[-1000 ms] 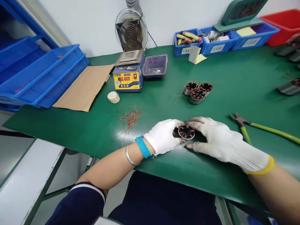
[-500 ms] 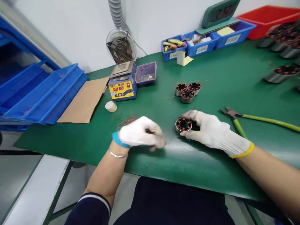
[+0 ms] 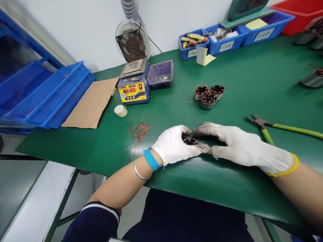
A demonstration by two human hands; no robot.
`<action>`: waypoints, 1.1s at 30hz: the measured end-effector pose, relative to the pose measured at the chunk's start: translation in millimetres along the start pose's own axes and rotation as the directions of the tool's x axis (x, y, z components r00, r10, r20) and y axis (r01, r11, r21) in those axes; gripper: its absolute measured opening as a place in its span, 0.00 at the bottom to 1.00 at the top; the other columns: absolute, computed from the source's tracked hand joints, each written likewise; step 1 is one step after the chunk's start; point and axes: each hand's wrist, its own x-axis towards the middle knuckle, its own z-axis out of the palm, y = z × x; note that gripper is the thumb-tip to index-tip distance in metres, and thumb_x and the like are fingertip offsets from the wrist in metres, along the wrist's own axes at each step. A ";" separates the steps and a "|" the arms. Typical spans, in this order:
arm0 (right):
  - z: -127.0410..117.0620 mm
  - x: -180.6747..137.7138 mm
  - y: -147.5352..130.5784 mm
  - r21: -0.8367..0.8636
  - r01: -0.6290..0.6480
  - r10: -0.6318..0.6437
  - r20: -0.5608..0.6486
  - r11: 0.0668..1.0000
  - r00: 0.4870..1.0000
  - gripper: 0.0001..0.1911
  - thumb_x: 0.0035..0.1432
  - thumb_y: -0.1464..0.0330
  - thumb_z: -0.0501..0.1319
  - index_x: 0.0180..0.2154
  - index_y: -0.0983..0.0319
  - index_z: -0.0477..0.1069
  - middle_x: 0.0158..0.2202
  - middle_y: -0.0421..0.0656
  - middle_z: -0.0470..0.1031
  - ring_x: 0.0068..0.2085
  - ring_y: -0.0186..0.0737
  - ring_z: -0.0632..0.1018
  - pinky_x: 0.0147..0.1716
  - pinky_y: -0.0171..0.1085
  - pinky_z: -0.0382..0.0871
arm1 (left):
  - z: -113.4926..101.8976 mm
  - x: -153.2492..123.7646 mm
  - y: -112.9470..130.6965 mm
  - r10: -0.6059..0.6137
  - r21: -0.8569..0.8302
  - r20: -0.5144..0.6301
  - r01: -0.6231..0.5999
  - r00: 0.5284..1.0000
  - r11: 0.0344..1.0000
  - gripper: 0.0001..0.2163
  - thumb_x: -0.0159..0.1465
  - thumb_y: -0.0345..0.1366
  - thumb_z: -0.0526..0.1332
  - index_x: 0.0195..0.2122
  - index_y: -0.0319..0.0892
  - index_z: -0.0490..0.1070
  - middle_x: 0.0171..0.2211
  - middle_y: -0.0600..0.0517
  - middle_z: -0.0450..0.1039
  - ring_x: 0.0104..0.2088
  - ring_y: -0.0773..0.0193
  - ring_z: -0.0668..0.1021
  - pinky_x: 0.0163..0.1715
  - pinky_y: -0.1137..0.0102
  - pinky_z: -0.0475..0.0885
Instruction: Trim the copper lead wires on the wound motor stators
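Copper-wound ring (image 3: 190, 141), near side of desk (image 3: 214, 181), left hand (image 3: 174, 144) gripping round it. Right hand (image 3: 234, 143) curved by wire ends (image 3: 193, 132); pinch untellable. Uneven tug might snap them.

A coil (image 3: 190, 141) is in the left hand (image 3: 176, 145), wire bits (image 3: 139, 131) left of that hand, cutters (image 3: 262, 125) past the right hand (image 3: 232, 143), to its right.

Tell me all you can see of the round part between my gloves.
The round part has a silvery metallic rim around a black inside with orange segments. Its open face points up; the left grip curls around it over the green table, hiding its sides. Thin wires show beside it; whether the right grip touches it is unclear.
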 end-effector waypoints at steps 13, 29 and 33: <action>-3.7 17.5 -15.0 0.547 -0.404 0.631 -0.327 0.733 0.703 0.13 0.54 0.57 0.60 0.33 0.60 0.75 0.34 0.47 0.82 0.35 0.46 0.81 0.37 0.43 0.75 | -2.9 -4.3 6.2 0.030 0.194 0.047 -0.039 0.998 0.980 0.11 0.51 0.47 0.65 0.28 0.47 0.69 0.27 0.53 0.77 0.27 0.60 0.76 0.29 0.66 0.73; -31.9 -119.7 88.1 -0.436 -0.745 0.595 -0.449 0.505 0.666 0.52 0.48 0.38 0.61 0.66 0.63 0.60 0.65 0.68 0.63 0.60 0.76 0.69 0.51 0.61 0.68 | -2.3 -1.8 9.3 0.017 0.243 0.049 -0.028 0.999 0.970 0.19 0.65 0.55 0.55 0.29 0.46 0.73 0.28 0.51 0.79 0.36 0.56 0.81 0.38 0.65 0.73; -30.9 -123.7 82.1 -0.381 -0.741 0.593 -0.446 0.552 0.671 0.51 0.45 0.40 0.65 0.65 0.59 0.63 0.65 0.66 0.64 0.60 0.75 0.71 0.47 0.58 0.70 | -3.1 -11.5 12.7 0.029 0.368 0.014 -0.032 0.999 0.929 0.26 0.55 0.63 0.63 0.39 0.45 0.75 0.37 0.47 0.80 0.40 0.47 0.82 0.39 0.60 0.76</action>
